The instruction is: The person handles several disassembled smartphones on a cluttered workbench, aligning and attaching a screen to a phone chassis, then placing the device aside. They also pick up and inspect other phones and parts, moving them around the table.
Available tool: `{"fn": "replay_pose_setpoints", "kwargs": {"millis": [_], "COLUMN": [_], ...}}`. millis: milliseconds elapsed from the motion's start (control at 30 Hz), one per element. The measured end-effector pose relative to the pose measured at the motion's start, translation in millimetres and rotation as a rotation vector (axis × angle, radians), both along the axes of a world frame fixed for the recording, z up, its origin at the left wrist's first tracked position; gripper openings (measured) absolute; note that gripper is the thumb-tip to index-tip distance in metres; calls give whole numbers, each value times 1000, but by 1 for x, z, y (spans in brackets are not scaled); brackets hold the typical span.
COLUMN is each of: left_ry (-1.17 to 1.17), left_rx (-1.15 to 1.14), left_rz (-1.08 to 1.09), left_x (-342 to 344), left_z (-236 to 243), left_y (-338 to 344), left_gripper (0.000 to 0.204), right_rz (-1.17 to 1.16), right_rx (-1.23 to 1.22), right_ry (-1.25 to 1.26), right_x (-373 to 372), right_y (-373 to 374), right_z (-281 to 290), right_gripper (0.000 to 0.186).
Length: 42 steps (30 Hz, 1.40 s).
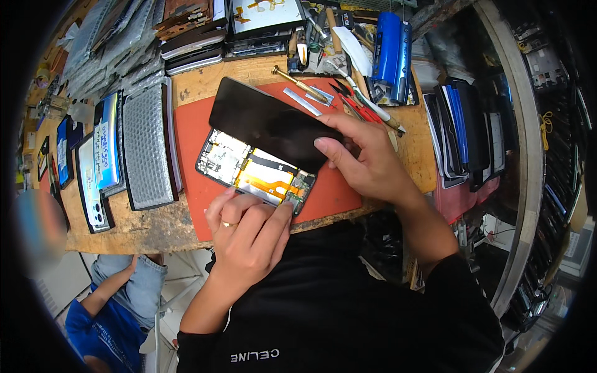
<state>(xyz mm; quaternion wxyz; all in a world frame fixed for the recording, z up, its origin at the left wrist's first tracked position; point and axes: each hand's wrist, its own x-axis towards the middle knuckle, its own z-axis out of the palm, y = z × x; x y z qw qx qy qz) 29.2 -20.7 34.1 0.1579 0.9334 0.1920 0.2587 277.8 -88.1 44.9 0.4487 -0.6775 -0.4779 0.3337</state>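
An opened phone body (217,153), its circuit boards, battery and orange flex cable bare, lies on a red mat (193,124). Above its far side a black phone screen (267,121) is held tilted, overlapping the body. My right hand (367,155) is closed on the screen's right end, thumb on top and fingers round the edge. My left hand (252,233) is closed at the near edge of the phone body, its bent fingers pressed against it. One fingertip rests by the small green board (301,184) at the body's right end. The left fingertips are partly hidden.
Beyond the mat lie a brass-coloured screwdriver (298,84), red-handled tweezers (360,102) and a tool tray with a blue cylinder (387,50). Phones and bubble-wrapped panels (149,143) stand at the left. Stacked panels (460,130) stand at the right. Another person (112,317) sits at lower left.
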Motion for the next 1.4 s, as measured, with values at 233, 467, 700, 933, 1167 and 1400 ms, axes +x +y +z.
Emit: {"fn": "replay_pose_setpoints", "kwargs": {"millis": [233, 467, 700, 933, 1167, 1400], "left_ry": [131, 231, 308, 319, 362, 340], "left_rx": [240, 304, 321, 383, 364, 249], "left_rz": [114, 55, 7, -4, -52, -60], "left_x": [25, 23, 19, 19, 16, 18], "left_z": [-2, -3, -1, -1, 3, 1], "left_y": [0, 9, 14, 16, 21, 24], "left_gripper": [32, 37, 43, 44, 43, 44], "right_rz": [46, 54, 89, 39, 22, 5], "right_rx": [140, 101, 247, 270, 306, 311], "right_ry": [-86, -84, -170, -245, -274, -278], "right_x": [7, 10, 9, 1, -1, -1], "right_y": [1, 3, 9, 8, -1, 2], "right_z": [-9, -7, -14, -17, -14, -16], "right_gripper": [33, 28, 30, 30, 35, 35]}}
